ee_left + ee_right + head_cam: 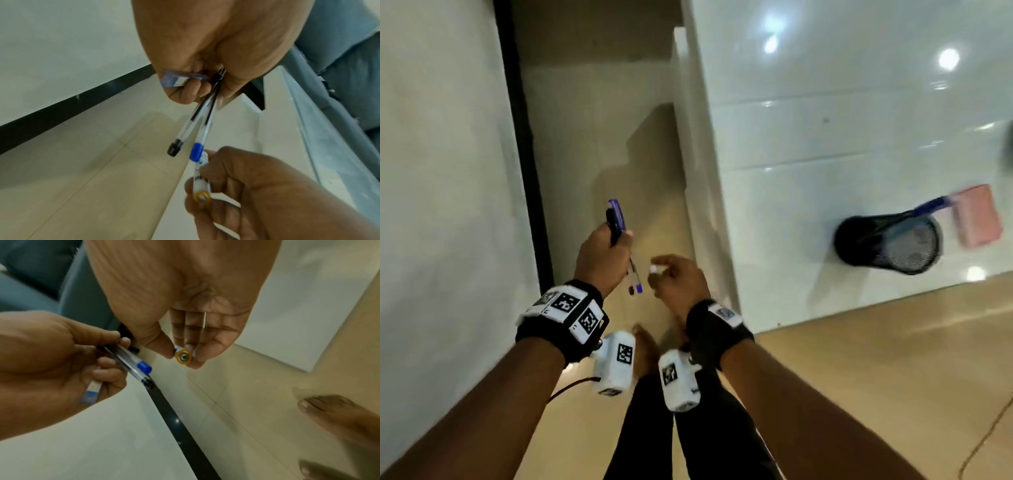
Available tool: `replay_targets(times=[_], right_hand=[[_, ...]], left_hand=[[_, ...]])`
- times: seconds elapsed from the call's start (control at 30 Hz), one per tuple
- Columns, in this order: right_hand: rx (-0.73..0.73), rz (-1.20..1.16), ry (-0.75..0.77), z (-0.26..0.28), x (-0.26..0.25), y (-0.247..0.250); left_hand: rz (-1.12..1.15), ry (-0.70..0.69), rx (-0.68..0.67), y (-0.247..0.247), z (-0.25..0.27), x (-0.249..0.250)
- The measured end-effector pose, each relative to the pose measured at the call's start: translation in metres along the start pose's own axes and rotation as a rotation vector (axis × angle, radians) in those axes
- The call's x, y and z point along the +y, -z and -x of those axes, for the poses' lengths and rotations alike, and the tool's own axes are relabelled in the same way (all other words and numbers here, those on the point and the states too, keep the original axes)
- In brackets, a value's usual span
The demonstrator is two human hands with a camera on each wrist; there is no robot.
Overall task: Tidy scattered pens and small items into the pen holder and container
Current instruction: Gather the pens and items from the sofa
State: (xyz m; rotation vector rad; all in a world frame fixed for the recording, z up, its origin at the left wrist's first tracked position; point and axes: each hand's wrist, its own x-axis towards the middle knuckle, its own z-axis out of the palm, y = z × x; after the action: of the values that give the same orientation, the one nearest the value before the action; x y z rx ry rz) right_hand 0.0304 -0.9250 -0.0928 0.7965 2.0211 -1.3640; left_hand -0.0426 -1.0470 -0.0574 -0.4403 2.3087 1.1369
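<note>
My left hand [608,255] grips two clear pens [202,125], one with a black end plug and one with a blue one, plus a small flat blue item [176,79]. Just to its right, my right hand [675,279] pinches a small white battery with a yellow end [183,357] between thumb and fingertips. Both hands hover over the floor, left of the white table [825,137]. The black mesh pen holder [887,244] stands on that table at the right with a blue pen [931,205] in it. A pink container [977,216] sits just beyond it.
Beige floor tiles [599,144] run between a white wall with a black strip [524,137] on the left and the table's white side on the right. My bare feet [333,410] and dark trouser legs are below the hands. Grey upholstery [349,48] shows in the wrist views.
</note>
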Motion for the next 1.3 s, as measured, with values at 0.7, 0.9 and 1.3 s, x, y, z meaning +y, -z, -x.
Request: replay_targets(times=[0.7,0.9,1.3], right_hand=[[0.503,0.073,0.17,0.147,0.08,0.35],[0.433,0.441,0.238,0.088,0.101,0.423],[0.235,0.821,0.406,0.043,0.079,0.445]], left_hand=[[0.051,-0.431,-0.335,-0.158,0.159,0.214],[0.047,-0.44,-0.37,-0.209,0.174,0.246],[0.165,-0.332,-0.217,-0.226,0.179,0.256]])
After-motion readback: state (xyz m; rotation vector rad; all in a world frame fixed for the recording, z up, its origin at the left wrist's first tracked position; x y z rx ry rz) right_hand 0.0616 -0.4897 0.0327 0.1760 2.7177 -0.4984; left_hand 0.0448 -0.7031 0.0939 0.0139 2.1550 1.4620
